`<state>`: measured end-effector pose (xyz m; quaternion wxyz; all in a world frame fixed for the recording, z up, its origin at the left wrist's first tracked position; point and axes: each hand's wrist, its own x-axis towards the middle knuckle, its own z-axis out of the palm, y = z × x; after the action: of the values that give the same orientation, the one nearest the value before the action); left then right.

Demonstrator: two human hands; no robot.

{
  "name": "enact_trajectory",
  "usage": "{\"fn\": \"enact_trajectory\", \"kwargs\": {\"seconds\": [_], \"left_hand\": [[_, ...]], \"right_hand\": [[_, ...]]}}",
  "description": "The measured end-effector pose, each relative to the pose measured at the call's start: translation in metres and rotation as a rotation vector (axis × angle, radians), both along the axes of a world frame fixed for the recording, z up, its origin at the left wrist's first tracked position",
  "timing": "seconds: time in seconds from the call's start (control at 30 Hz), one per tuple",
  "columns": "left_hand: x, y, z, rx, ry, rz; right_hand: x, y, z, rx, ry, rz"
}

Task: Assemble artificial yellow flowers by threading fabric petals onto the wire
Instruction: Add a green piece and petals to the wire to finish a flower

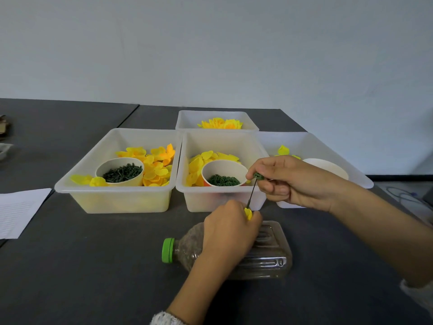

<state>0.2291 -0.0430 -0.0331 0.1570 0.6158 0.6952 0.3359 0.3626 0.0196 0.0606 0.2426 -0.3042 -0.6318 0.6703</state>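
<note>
Threading was in hand at inspection. The left hand [230,221] was clenched around yellow petals [248,213], of which only an edge showed above the fingers, with a thin green wire [251,194] rising from that grip. The right hand [284,180] pinched a small green ring [257,176] at the wire's upper end; whether the ring was already on the wire could not be told. Both hands were held above the table [93,266], just in front of the middle bin [220,198], which held loose petals and a cup [225,171] of green rings. The left bin [117,198] held more petals and a cup of dark green pieces. A clear bottle [262,252] lay on its side under the left hand. By judgement, the next move called for steadying the wire and sliding the ring down it towards the petals.
</note>
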Motion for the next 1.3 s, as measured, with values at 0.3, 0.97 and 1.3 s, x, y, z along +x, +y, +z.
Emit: {"fn": "enact_trajectory", "kwargs": {"seconds": [0.3, 0.97, 1.3], "left_hand": [[-0.001, 0.001, -0.001, 0.007, 0.021, 0.013], [-0.002, 0.002, -0.003, 0.017, 0.025, -0.029], [-0.015, 0.005, 0.005, -0.1, 0.021, -0.199]], "right_hand": [[-0.002, -0.002, -0.006, 0.152, -0.089, -0.093], [-0.013, -0.016, -0.043, 0.57, -0.216, -0.265], [-0.016, -0.019, -0.063, 0.44, -0.137, -0.266]]}}
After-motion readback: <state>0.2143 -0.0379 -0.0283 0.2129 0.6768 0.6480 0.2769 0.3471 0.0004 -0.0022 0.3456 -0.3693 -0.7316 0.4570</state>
